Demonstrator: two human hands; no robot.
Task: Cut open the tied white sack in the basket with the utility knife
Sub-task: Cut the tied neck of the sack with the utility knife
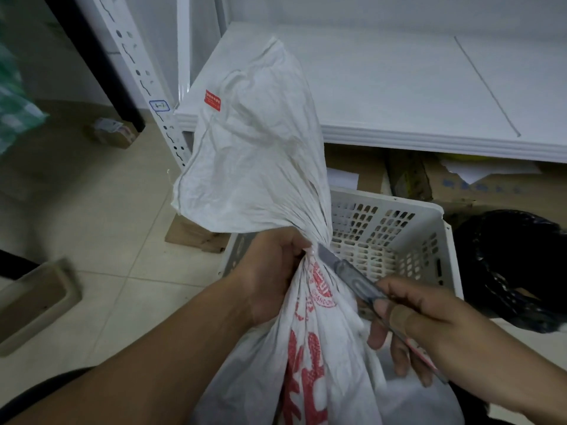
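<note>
White sack (pixel 254 148) rises at the near-left corner of the basket (pixel 408 237), base out of frame. It has red print on the body and a loose top flopping above the tied neck. Left hand (pixel 273 271) grips the sack tight at the neck. Utility knife (pixel 356 277) blade tip touches the neck from the basket side; right hand (pixel 429 326) is curled round the handle, thumb on top. White shelf (pixel 399 87) sits behind the basket, a black coil (pixel 515 271) to its right.
</note>
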